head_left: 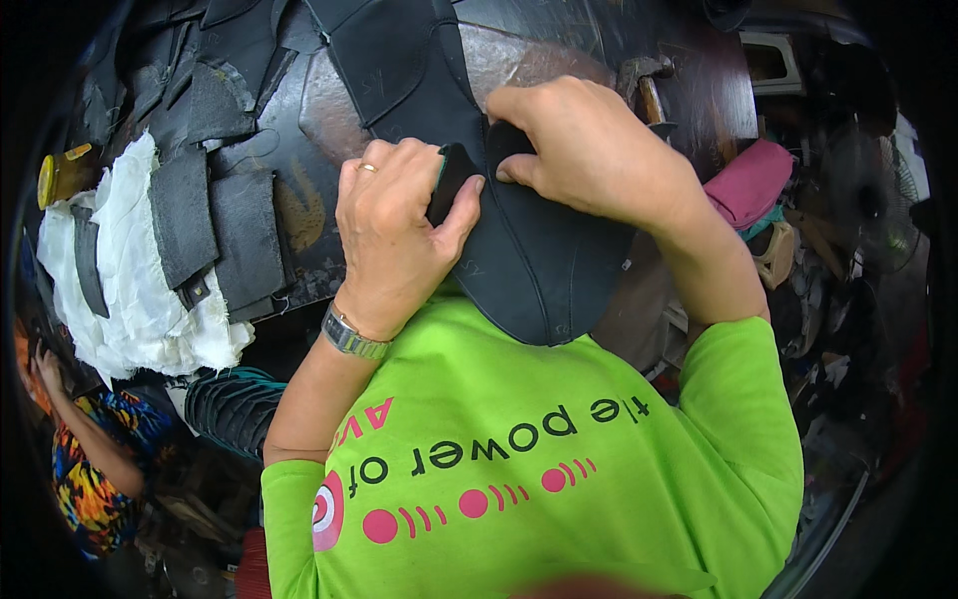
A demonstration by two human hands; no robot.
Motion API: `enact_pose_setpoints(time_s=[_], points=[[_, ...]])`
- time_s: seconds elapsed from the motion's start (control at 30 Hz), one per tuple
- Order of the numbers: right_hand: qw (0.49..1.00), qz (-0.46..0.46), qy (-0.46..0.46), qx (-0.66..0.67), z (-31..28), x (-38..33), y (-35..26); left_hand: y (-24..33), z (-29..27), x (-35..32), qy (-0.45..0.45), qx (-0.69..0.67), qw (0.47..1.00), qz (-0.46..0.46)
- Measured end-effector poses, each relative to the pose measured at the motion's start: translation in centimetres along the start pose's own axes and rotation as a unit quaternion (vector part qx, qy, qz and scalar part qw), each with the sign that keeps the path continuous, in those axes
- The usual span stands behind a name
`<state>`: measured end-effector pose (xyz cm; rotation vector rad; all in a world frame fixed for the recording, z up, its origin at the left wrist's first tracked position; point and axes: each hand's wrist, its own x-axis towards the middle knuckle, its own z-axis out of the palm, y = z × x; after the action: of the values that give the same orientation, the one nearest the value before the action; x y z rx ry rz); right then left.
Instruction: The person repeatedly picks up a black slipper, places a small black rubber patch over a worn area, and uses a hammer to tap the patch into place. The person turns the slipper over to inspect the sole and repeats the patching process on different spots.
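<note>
A stitched black leather piece, shaped like a shoe upper, lies across the table edge against my front, its rounded end toward me. My left hand, with a ring and a metal watch, pinches a turned-up flap at its left side between thumb and fingers. Opposite it, my right hand has fingers and thumb closed on a folded edge. A seam runs lengthwise between my hands. Further back on the table, another black leather panel with a curved seam adjoins this piece; where they meet is partly hidden by my hands.
At the left lie dark cut pieces on white frayed cloth, beside a yellow-lidded jar. A hammer lies at the back right, and a maroon bundle sits beyond the table's right edge. Another person's arm shows at lower left.
</note>
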<state>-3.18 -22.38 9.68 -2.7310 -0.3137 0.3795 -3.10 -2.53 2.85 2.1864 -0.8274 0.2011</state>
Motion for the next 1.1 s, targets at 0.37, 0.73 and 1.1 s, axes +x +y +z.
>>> enact_pose_setpoints(time_s=[0.37,0.73,1.1], points=[[0.966,0.011,0.136,0.221,1.6,-1.6,1.9,0.1,-0.3,0.3,-0.002,-0.006,1.0,-0.006],[0.974,-0.023,0.136,0.18,2.3,-0.7,1.9,-0.4,0.1,0.2,0.018,-0.065,0.998,-0.005],[0.997,0.056,0.04,-0.044,0.3,1.4,0.0,-0.4,-0.2,0.2,0.013,-0.054,0.998,0.0]])
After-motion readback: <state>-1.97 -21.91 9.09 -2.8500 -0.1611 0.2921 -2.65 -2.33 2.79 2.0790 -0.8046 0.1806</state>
